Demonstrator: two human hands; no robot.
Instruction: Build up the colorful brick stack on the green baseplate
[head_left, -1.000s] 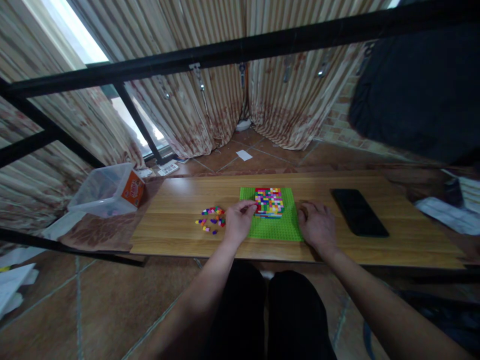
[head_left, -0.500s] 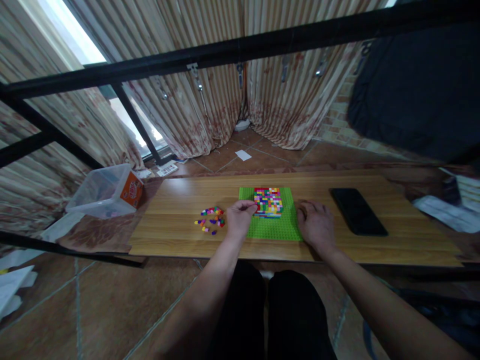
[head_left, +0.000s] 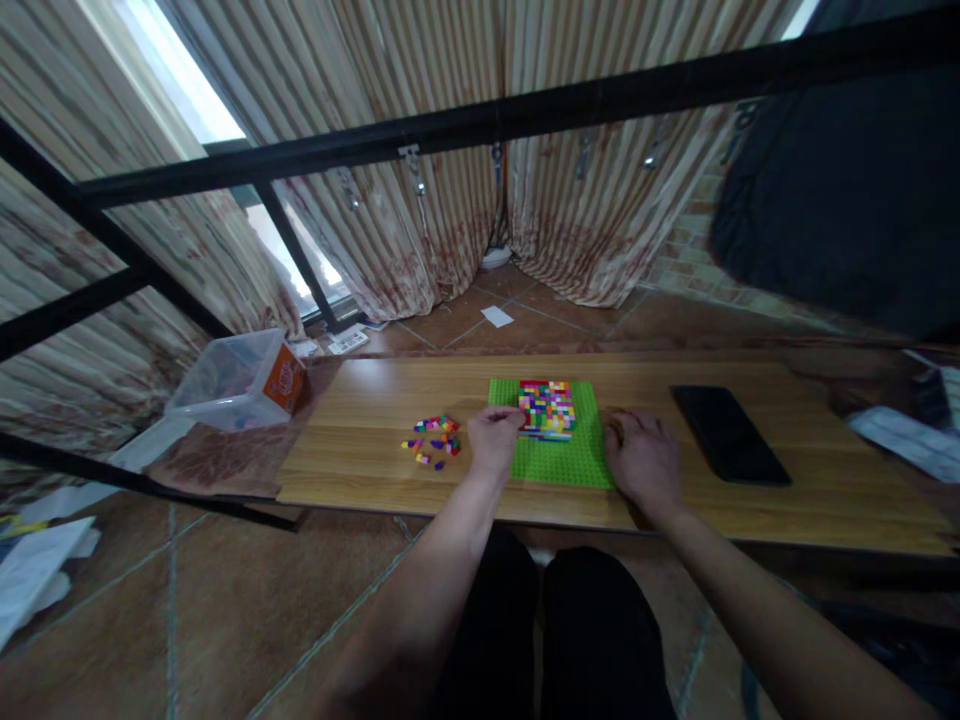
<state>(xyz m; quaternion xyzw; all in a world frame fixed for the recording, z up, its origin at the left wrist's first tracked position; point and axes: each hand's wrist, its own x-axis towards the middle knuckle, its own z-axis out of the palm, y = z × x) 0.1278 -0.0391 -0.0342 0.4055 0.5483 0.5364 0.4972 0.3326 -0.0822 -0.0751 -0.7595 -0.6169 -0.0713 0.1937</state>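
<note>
A block of many-coloured toy bricks (head_left: 547, 408) stands on a green studded baseplate (head_left: 562, 468). My left hand (head_left: 493, 438) is closed in a pinch at the block's left side, its fingertips against a small toy brick that is mostly hidden by them. To the left of that hand, loose small bricks (head_left: 437, 427) in several colours lie scattered on the wooden table. My right hand (head_left: 643, 458) rests at the right edge of the baseplate, fingers loosely bent and apart, with nothing seen in it.
A black phone-like slab (head_left: 729, 435) lies on the wooden table (head_left: 375, 480), right of my right hand. Beyond the table's left end stands a clear plastic box (head_left: 225, 385) with an orange label. A dark metal bar (head_left: 465, 125) crosses above, before the curtains.
The view has shifted slightly, so everything sits a little further right. My left fingertips stay at the block's left side, and red showing at them before is now mostly covered. My right hand stays put.
</note>
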